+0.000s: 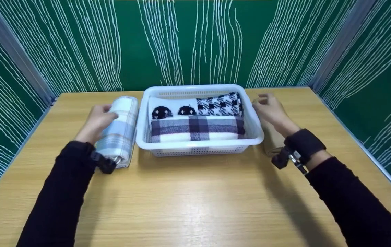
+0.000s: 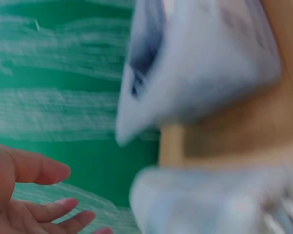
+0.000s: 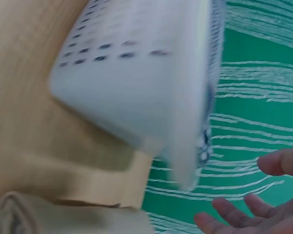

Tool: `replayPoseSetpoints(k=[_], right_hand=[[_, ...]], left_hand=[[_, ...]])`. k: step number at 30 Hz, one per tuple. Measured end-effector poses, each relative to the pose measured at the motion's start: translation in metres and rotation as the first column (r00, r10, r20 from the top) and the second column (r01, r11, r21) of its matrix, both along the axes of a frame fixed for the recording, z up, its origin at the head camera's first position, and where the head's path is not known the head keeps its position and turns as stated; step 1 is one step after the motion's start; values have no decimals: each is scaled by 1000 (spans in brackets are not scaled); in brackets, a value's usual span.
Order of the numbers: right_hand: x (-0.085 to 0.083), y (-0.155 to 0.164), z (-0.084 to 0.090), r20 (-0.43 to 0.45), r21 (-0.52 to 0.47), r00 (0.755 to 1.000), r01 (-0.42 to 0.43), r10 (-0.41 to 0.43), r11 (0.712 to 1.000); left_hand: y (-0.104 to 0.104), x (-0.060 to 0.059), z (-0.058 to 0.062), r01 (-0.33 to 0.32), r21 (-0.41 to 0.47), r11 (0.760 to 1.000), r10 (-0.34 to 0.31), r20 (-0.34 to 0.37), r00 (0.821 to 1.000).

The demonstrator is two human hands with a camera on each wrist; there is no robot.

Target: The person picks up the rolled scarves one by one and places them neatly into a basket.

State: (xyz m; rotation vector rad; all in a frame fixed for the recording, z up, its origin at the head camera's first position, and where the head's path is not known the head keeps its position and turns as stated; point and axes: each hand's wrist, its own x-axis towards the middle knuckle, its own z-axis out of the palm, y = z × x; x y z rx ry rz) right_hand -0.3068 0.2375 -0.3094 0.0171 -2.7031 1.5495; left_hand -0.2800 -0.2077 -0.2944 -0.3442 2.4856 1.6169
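Observation:
My left hand (image 1: 96,122) hovers at the left side of a rolled cloth with a pale blue and white check (image 1: 122,127). Its fingers are loosely spread with nothing between them, and in the left wrist view the roll (image 2: 200,202) lies apart from them. By the right end of a white plastic basket (image 1: 200,143) is my right hand (image 1: 270,108), fingers relaxed and empty in the right wrist view. A beige roll (image 1: 273,139) lies below that hand, partly hidden by the wrist. Inside the basket are a purple, grey and white plaid roll (image 1: 199,128) and a black-and-white patterned knit roll (image 1: 219,105) behind it.
The basket stands upright on a wooden table (image 1: 188,199), between the two loose rolls. Green walls (image 1: 133,44) with white wavy lines enclose the table's back and sides. Each wrist wears a black strap with a small camera (image 1: 106,164).

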Motion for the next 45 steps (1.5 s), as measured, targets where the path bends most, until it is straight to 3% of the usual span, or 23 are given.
replayPoseSetpoints(k=[4, 7, 12, 15, 20, 24, 34, 45], right_hand=[[4, 11, -17, 48, -83, 998, -26, 30, 996], [7, 13, -28, 84, -180, 994, -58, 74, 982], [14, 6, -44, 118, -324, 987, -64, 108, 944], [19, 0, -54, 149, -322, 983, -54, 107, 945], [22, -7, -65, 155, -307, 987, 18, 32, 951], [20, -7, -63, 129, -292, 992, 20, 18, 956], [16, -9, -60, 99, -281, 995, 6, 22, 960], [14, -10, -63, 67, -276, 998, 4, 15, 961]], left_hand=[[-22, 1, -22, -36, -38, 999, 40, 110, 993], [-28, 2, -39, -48, -27, 998, 52, 158, 986], [-27, 1, -59, -18, 4, 1000, 17, 132, 991], [-26, -2, -65, -14, -46, 999, 20, 137, 990], [-21, -7, -71, -12, -219, 976, 46, 153, 987], [-19, -9, -71, -5, -291, 957, 45, 131, 990], [-26, -3, -78, 31, -238, 971, -3, 115, 993], [-30, 27, -83, 96, -228, 969, -90, 39, 995]])
